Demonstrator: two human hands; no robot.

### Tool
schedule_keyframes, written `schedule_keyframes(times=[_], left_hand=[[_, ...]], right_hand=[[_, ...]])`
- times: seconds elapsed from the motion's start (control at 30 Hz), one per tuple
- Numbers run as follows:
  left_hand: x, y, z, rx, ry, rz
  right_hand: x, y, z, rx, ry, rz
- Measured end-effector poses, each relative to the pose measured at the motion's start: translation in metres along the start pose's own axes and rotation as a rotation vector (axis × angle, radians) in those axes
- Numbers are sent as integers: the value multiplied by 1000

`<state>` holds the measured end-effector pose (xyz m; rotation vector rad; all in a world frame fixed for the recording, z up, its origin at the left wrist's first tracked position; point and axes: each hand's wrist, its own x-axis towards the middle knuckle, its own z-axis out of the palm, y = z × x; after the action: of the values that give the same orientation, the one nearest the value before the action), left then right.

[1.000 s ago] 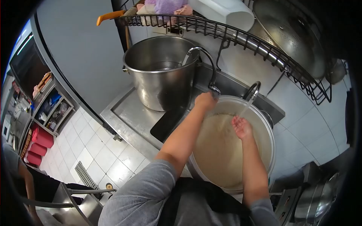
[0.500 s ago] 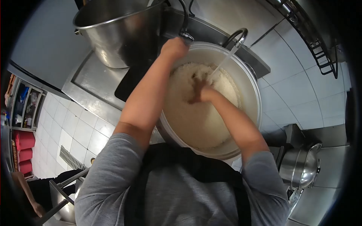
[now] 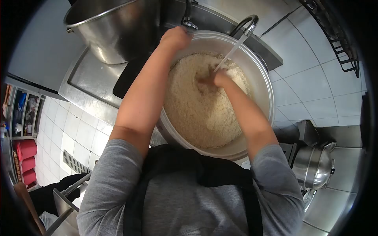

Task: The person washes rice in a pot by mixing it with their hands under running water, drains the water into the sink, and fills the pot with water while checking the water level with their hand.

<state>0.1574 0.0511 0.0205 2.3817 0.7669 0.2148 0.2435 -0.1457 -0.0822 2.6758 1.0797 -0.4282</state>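
A large round metal pot (image 3: 264,114) holds a mass of pale wet grains that look like rice (image 3: 189,114). My left hand (image 3: 176,38) is closed on the pot's far-left rim. Down in the rice is my right hand (image 3: 214,80), its fingers partly sunk and smeared by motion, so their shape is hidden. Water (image 3: 231,54) runs from a curved faucet (image 3: 252,23) into the pot, landing right by my right hand.
A tall steel stockpot (image 3: 114,39) stands on the metal counter (image 3: 84,84) at left. A second faucet (image 3: 188,19) is beside my left hand. A wire rack (image 3: 342,51) hangs at upper right; a steel vessel (image 3: 313,167) sits lower right. Another person's arm (image 3: 29,206) shows at lower left.
My right hand has shifted slightly toward the water stream. More grain texture shows on the near side, where the surface was smoother. My left hand stays on the rim; the view has tilted a little.
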Motion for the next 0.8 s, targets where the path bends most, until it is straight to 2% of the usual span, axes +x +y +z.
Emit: schedule_keyframes(times=[0.03, 0.1, 0.2, 0.27, 0.33, 0.4, 0.47, 0.53, 0.6, 0.67, 0.73, 0.8], left_hand=[[0, 1, -1, -4, -2, 4], [2, 1, 0, -24, -2, 7], [7, -4, 4, -26, -19, 16], [9, -6, 7, -31, -12, 13], [8, -7, 9, -50, 24, -6], [3, -3, 4, -47, -1, -13], [4, -1, 3, -32, 0, -3], [7, -5, 8, 1, 22, 22], [3, -3, 2, -7, -20, 13], [3, -1, -1, -14, -27, 16], [4, -2, 2, -26, -2, 15], [2, -1, 1, -17, -3, 1]], right_hand=[[-7, -8, -8, -56, -187, -74], [-65, -15, -28, -66, -279, -321], [-80, 4, -47, 141, -657, -617], [-59, 25, -70, 410, -701, -475], [-26, 46, -76, 744, -447, -87], [37, 71, -37, 1043, -40, -27], [107, 68, 5, 1066, -75, -159], [72, -12, -34, 39, -26, -223], [48, -45, -29, 117, -219, -411], [19, -69, -11, -286, -87, -532], [-43, -51, -1, 37, 76, -593], [-54, -28, -36, 53, -417, -628]])
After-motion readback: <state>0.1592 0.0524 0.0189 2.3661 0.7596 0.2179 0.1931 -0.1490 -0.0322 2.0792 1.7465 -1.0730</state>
